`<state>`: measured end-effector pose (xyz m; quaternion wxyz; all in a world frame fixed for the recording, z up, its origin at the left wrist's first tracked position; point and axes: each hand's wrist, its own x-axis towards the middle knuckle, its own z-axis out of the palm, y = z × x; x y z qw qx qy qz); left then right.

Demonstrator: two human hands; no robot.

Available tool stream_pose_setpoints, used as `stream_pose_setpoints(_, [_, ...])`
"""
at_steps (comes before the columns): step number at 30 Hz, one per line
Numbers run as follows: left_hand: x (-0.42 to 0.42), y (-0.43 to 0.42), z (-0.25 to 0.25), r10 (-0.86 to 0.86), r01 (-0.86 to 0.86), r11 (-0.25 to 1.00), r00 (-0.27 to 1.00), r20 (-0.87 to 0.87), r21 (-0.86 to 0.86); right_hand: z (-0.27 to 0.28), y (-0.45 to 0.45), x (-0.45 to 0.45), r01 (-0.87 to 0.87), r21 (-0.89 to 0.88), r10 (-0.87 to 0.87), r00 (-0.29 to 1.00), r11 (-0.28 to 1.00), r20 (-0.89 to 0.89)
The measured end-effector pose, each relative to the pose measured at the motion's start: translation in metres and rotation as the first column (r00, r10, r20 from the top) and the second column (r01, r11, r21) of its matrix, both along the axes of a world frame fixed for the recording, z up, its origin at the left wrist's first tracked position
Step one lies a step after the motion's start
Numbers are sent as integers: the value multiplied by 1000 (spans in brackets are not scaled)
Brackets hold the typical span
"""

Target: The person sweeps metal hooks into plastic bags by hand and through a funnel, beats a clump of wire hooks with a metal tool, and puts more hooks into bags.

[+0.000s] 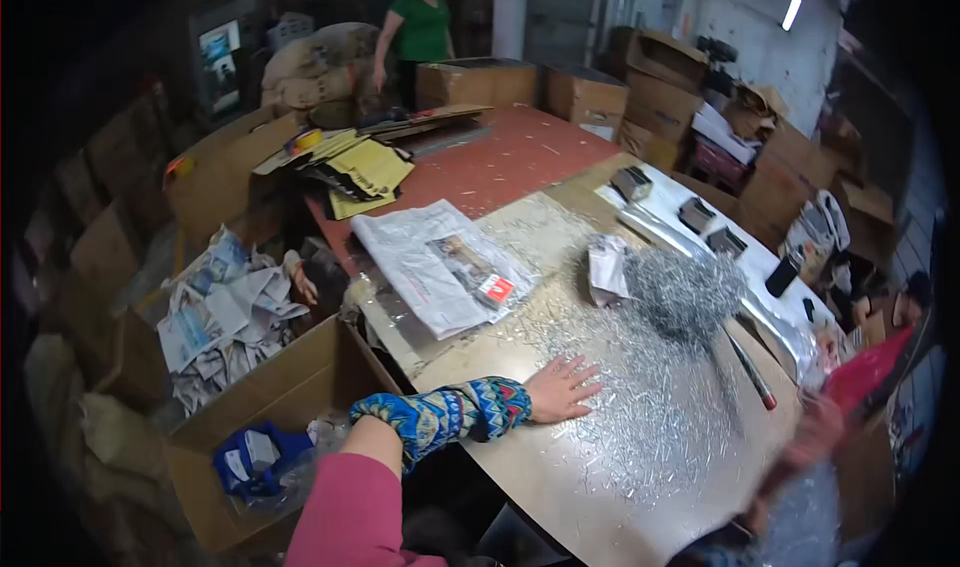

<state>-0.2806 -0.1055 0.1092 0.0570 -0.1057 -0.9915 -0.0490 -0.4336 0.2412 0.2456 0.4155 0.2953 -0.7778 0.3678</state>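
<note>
My left hand (563, 390) lies flat on the table (520, 467), fingers spread, at the left edge of many scattered thin silvery metal pieces (630, 437). A dense heap of these pieces (685, 292) rises beyond it, with a crumpled whitish packet (607, 270) against its left side. My right hand (815, 432) is smeared by motion at the right table edge, near a blurred pink-red object (868, 372) and clear plastic (800, 512). Its fingers cannot be made out. A pointed tool with a dark and red handle (752, 372) lies right of the pieces.
A newspaper (425, 272) lies left of the heap, yellow sheets (368, 172) farther back. An open carton (225, 517) holding a blue item stands lower left. Dark blocks (697, 214) sit on a white strip. A person in green (420, 27) stands behind; another person (905, 302) is far right.
</note>
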Motion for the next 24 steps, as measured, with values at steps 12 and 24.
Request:
stream_pose_setpoints(12, [4,6,-2,50,-42,991,997,-59,129,201,140,149,430,-180,-450,684,885,-575])
stream_pose_setpoints(24, [16,11,-16,130,-96,986,958,-257,140,186,120,192,317,-37,-256,686,948,-681])
